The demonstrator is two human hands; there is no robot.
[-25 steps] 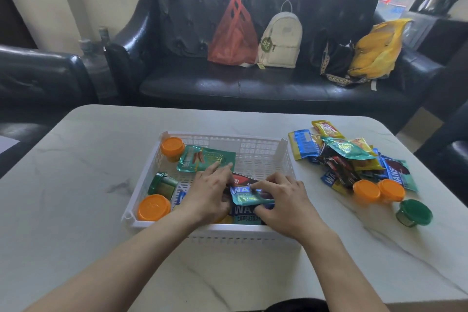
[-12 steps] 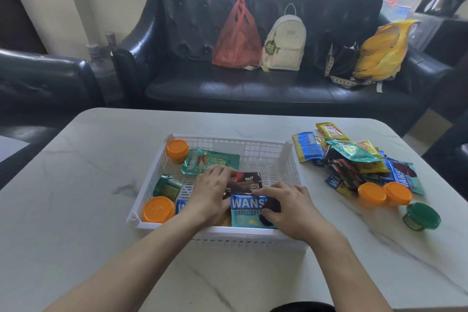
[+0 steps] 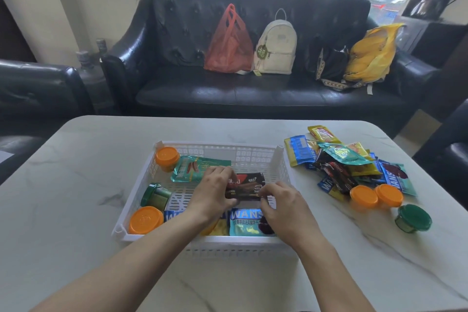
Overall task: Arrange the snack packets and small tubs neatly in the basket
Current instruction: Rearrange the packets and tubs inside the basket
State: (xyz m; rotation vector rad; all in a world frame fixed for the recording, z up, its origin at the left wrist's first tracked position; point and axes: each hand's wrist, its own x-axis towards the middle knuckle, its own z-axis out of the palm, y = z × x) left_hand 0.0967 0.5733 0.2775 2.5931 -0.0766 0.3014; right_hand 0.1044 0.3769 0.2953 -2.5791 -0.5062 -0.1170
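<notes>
Basket (image 3: 255,149) centre; our left hand (image 3: 211,195) and right hand (image 3: 283,204) each pinch dark packet (image 3: 249,185), seemingly lifted; loose pile (image 3: 344,162) at 2 o'clock.

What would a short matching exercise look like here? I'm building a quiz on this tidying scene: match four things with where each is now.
Things
1. dark brown packet
2. green tub lying on its side
3. lone green-lidded tub
4. red plastic bag

Places
A. on the sofa
B. on the table, right of the basket
C. held in the grip of both the left hand and the right hand, over the basket
D. inside the basket, along its left wall

Pairs: 1-C, 2-D, 3-B, 4-A
</notes>
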